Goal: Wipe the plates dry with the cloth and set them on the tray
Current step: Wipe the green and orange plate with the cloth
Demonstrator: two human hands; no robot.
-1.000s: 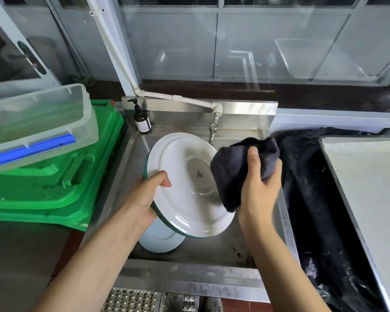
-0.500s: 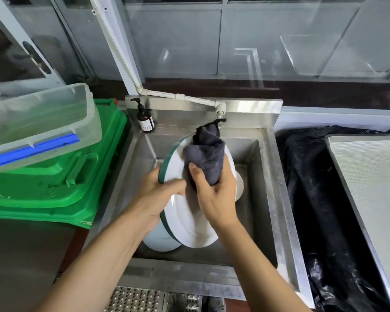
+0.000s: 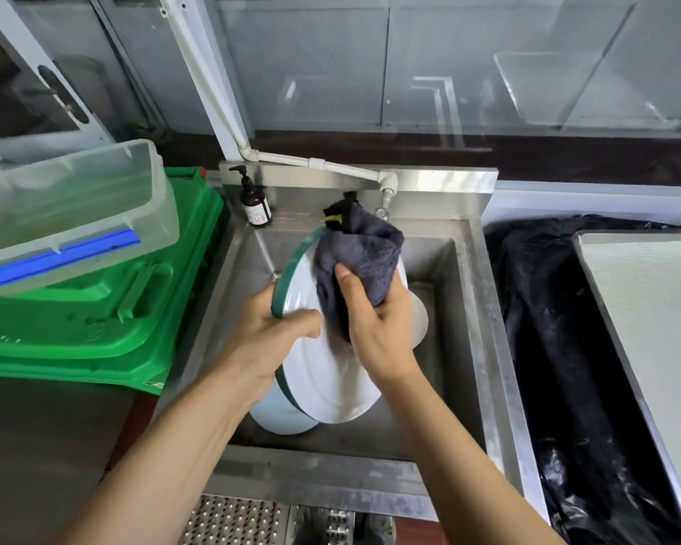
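Observation:
Over the steel sink I hold a large white plate with a green rim, tilted nearly upright. My left hand grips its left rim, thumb on the white face. My right hand grips a dark grey cloth and presses it against the upper face of the plate. Two more white plates lie in the sink, one peeking out below the held plate, another behind my right hand. A pale textured tray lies at the far right.
A brown pump bottle stands at the sink's back left corner, with the tap behind the cloth. A clear plastic box sits on green bin lids to the left. Black plastic sheeting fills the gap between sink and tray.
My right hand brought the cloth from the right of the plate onto its face and has since shifted it slightly up. The plate has tilted more upright in my left hand.

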